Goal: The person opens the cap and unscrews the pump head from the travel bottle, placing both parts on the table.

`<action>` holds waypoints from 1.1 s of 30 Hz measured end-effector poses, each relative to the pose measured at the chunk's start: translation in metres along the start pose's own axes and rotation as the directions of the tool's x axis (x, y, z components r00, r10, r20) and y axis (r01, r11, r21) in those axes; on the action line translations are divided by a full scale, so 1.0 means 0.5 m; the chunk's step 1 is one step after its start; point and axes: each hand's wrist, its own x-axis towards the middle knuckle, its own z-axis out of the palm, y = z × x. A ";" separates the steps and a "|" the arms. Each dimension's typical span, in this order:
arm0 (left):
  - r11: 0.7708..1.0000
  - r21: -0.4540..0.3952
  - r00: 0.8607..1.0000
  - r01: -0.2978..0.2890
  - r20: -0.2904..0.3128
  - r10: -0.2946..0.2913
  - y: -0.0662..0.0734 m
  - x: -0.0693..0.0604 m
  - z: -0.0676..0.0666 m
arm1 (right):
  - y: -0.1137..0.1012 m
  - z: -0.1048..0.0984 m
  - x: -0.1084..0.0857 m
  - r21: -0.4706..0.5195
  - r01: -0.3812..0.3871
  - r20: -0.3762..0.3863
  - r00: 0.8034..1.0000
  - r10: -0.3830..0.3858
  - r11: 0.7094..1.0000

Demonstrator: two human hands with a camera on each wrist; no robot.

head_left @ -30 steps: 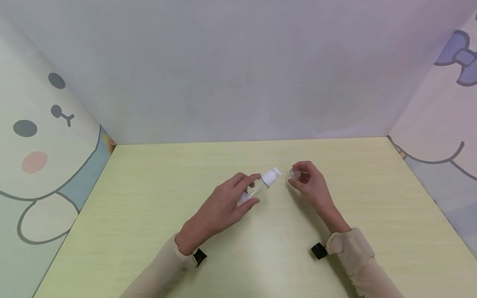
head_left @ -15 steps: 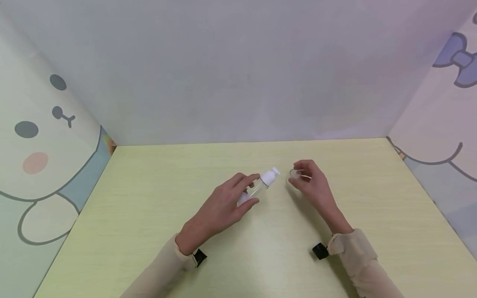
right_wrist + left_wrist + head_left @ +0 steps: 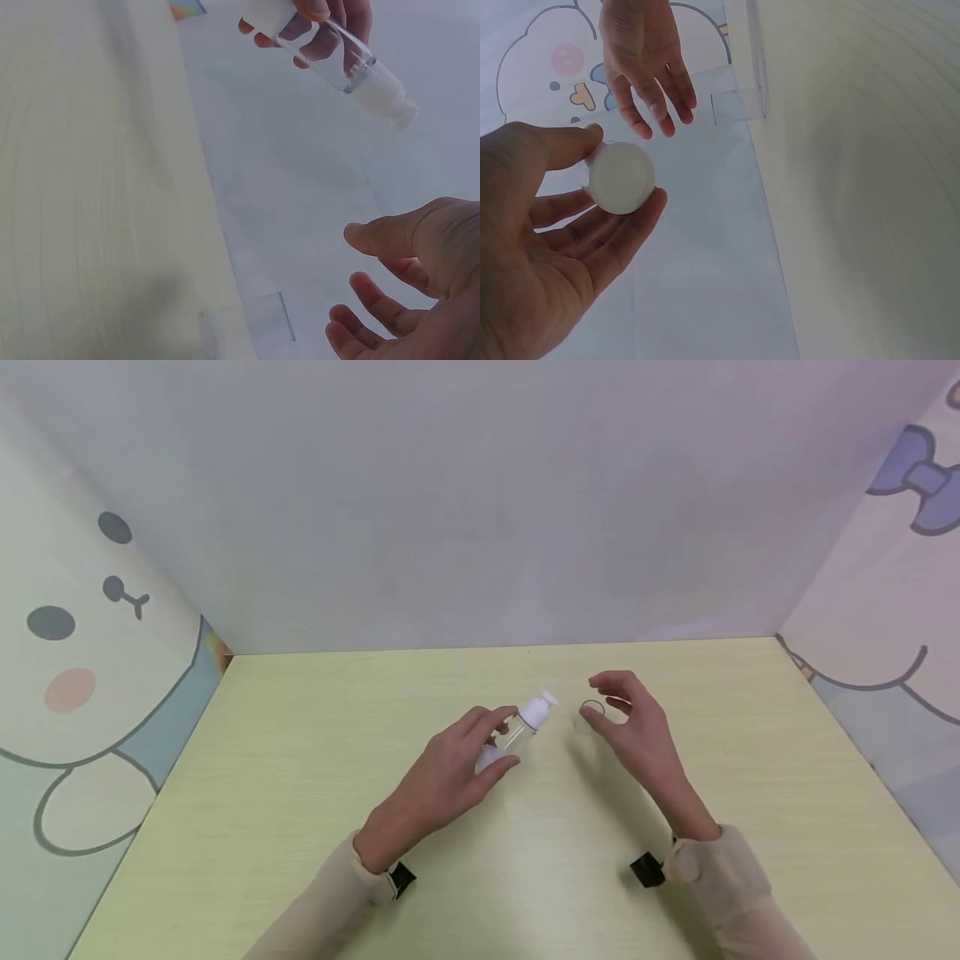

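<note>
My left hand (image 3: pixel 448 770) (image 3: pixel 559 240) grips a clear bottle (image 3: pixel 513 738) with a white pump head (image 3: pixel 536 712) (image 3: pixel 381 96). The bottle is tilted, its pump toward the upper right; its round white base (image 3: pixel 621 178) faces the left wrist camera. To the right, a small transparent cap (image 3: pixel 587 721) (image 3: pixel 735 106) (image 3: pixel 251 324) appears to stand on the table. Just beside it is my right hand (image 3: pixel 645 739) (image 3: pixel 427 281), thumb and fingers spread apart. In the right wrist view a gap separates the fingers from the cap.
The pale yellow table (image 3: pixel 300 735) reaches to a plain grey wall (image 3: pixel 495 510) at the back. Side panels with cartoon drawings stand at the left (image 3: pixel 90 710) and right (image 3: pixel 870 610). A small black device (image 3: pixel 648 869) is at the right wrist.
My right hand has let go of the clear cap and its fingers have spread. The cap sits slightly lower in view. The left hand and bottle have shifted slightly left.
</note>
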 end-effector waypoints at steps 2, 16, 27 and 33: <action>1.000 -0.001 1.000 0.000 -0.006 0.000 0.001 -0.001 0.000 | -0.010 0.001 -0.003 -0.005 0.014 0.003 1.000 -0.014 1.000; 1.000 -0.021 0.999 0.017 -0.049 -0.018 0.006 0.000 0.005 | -0.063 0.014 -0.029 0.267 0.005 0.143 0.989 -0.044 0.964; 0.999 -0.027 0.998 0.019 -0.051 -0.021 0.008 0.000 0.011 | -0.083 0.027 -0.042 0.385 -0.068 0.230 0.973 -0.025 0.920; 1.000 -0.019 0.998 0.001 -0.061 -0.002 0.009 0.000 0.013 | -0.086 0.034 -0.044 0.436 -0.076 0.222 0.975 -0.026 0.897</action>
